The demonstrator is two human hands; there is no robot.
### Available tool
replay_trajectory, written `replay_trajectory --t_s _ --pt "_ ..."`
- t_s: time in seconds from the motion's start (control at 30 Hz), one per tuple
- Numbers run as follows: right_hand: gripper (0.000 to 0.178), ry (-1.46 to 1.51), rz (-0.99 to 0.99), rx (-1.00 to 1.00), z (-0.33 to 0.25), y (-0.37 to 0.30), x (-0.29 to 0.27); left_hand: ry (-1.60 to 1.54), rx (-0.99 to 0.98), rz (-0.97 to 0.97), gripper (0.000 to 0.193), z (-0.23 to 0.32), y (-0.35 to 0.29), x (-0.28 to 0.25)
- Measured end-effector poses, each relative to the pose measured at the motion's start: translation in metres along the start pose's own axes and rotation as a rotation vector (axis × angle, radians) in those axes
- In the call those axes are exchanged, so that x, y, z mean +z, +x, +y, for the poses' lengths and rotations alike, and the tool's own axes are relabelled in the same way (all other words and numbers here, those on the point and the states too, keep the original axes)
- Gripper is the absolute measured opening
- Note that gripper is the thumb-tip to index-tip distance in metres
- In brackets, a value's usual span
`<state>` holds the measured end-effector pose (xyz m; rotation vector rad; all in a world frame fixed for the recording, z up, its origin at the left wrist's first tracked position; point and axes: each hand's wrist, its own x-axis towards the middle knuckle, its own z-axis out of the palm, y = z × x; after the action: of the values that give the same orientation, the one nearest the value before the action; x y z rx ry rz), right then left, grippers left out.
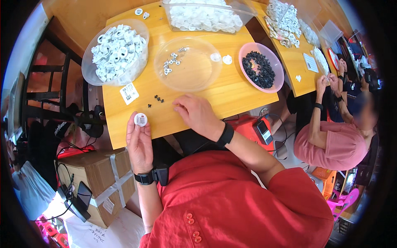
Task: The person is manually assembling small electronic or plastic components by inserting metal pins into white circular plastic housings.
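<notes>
My left hand (139,140) pinches a round white plastic part (141,120) at the table's front edge, its recessed inner face turned up. Over the table to the right is my right hand (199,117), thumb and fingertips drawn together; whatever they may hold is too small to make out. Several small black pieces (158,98) lie on the wooden table (231,97) between the two hands. Beyond them stands a shallow clear bowl (200,68) with small silver-and-white pieces (167,68) on its left side.
At left, a clear tub (144,31) is heaped with white parts. A pink bowl (280,76) of black pieces stands at right, and a clear box (175,28) of white parts at the back. A person in pink (331,144) works at the adjoining table. A cardboard box (99,173) stands below left.
</notes>
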<state>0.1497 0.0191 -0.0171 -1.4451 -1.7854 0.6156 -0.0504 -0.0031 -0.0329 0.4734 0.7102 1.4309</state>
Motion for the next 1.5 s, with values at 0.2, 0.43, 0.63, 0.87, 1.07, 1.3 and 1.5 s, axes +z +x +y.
replay_trajectory --t_s 0.2,0.43,0.63,0.87,1.07,1.3,1.5 --pt "0.018 -0.122 -0.108 0.029 -0.010 0.014 0.017 0.001 -0.019 -0.025 0.042 0.000 0.002 0.002" --pt "0.018 -0.319 -0.146 0.085 -0.029 0.036 0.027 0.040 -0.036 -0.018 0.042 0.000 0.001 -0.001" --pt "0.010 -0.312 -0.067 0.039 -0.025 0.042 0.041 -0.007 -0.043 -0.065 0.038 0.000 0.001 -0.004" --pt "0.011 -0.326 -0.126 0.039 -0.020 0.038 0.043 0.011 -0.048 -0.080 0.025 0.000 0.000 -0.003" --pt "0.014 -0.279 -0.144 0.139 -0.025 0.042 0.039 0.022 -0.051 -0.061 0.024 0.000 0.000 0.000" --pt "0.011 -0.295 -0.127 0.098 -0.024 0.046 0.050 0.033 -0.051 -0.038 0.024 0.001 -0.001 0.001" --pt "0.010 -0.298 -0.152 0.138 -0.027 0.044 0.042 0.032 -0.057 -0.060 0.024 0.001 -0.001 0.000"
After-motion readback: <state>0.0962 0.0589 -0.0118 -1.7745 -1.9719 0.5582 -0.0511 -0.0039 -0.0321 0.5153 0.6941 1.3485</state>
